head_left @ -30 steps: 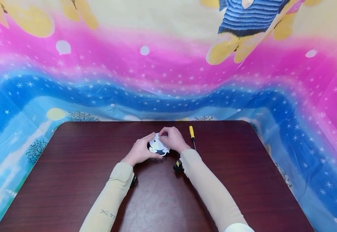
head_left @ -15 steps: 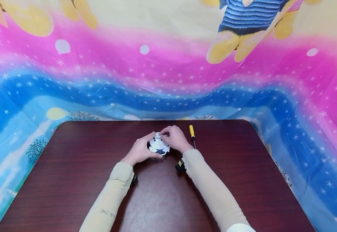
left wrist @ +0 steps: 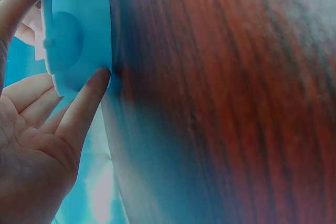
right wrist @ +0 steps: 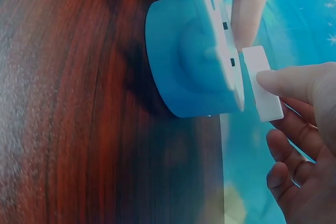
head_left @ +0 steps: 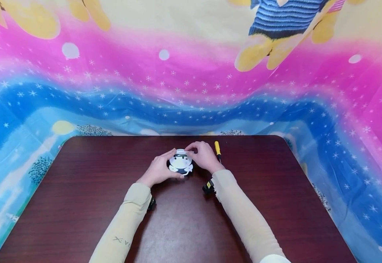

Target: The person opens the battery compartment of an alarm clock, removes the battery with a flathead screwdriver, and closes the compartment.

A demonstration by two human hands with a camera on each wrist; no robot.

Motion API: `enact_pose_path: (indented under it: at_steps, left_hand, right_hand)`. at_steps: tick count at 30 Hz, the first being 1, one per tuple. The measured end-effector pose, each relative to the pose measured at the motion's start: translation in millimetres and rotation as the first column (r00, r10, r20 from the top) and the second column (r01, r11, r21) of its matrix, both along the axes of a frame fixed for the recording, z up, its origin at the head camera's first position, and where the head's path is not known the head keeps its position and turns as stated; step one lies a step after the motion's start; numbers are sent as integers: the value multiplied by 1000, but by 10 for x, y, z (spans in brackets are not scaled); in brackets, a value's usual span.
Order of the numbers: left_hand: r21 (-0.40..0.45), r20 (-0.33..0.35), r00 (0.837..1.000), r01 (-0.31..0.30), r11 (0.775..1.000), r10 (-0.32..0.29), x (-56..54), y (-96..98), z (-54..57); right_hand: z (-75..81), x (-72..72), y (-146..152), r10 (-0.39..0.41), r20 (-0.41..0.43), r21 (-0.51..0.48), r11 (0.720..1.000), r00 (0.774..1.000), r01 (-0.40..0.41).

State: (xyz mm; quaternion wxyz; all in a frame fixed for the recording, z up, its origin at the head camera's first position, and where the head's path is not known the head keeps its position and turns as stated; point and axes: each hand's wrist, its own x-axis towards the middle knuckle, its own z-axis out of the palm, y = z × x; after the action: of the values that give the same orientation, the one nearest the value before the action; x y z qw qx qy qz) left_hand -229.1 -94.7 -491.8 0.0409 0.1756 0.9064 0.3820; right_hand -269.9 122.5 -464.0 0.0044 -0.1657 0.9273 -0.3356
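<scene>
A round, shallow device point(head_left: 180, 164) with a white, dark-patterned face stands mid-table towards the back; its side looks blue in both wrist views. My left hand point(head_left: 158, 171) holds it from the left, thumb along the near edge and fingers at the far side. Between thumb and fingers, my right hand point(head_left: 204, 156) pinches a small flat white rectangular cover point(right wrist: 269, 99). That cover is beside the device's face, with a narrow gap between them in the right wrist view. A dark slot point(head_left: 180, 156) shows in the upper face of the device.
A screwdriver point(head_left: 217, 148) with a yellow handle lies just right of my right hand, its shaft partly hidden. The brown wooden table point(head_left: 79, 204) ends at a back edge close behind the device. A printed cloth point(head_left: 184, 84) hangs around the table.
My right hand has drawn to the right, taking the white cover off the device's face and baring the dark slot. The left hand has kept its hold in place.
</scene>
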Motion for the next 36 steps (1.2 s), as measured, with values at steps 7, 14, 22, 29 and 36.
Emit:
enact_pose_path:
  at_steps: [7, 14, 22, 29, 36]
  left_hand:
    - [9, -22, 1000, -2, 1000, 2, -10, -6, 0]
    - [21, -16, 1000, 4, 1000, -3, -17, -3, 8]
    - [47, -32, 999, 6, 999, -5, -19, -7, -25]
    - [41, -20, 1000, 11, 999, -10, -19, 1, -38]
    - [32, -14, 1000, 11, 999, -11, -20, 1, -40]
  right_hand:
    - [19, -10, 69, -19, -28, -38, 999, 999, 17]
    - [68, -8, 140, -26, -47, -74, 997, 999, 22]
    - [68, -14, 258, -53, -76, -130, 991, 996, 43]
    - [93, -35, 426, -101, -81, -177, 980, 992, 86]
    - [93, -68, 585, -145, -105, -227, 967, 984, 118]
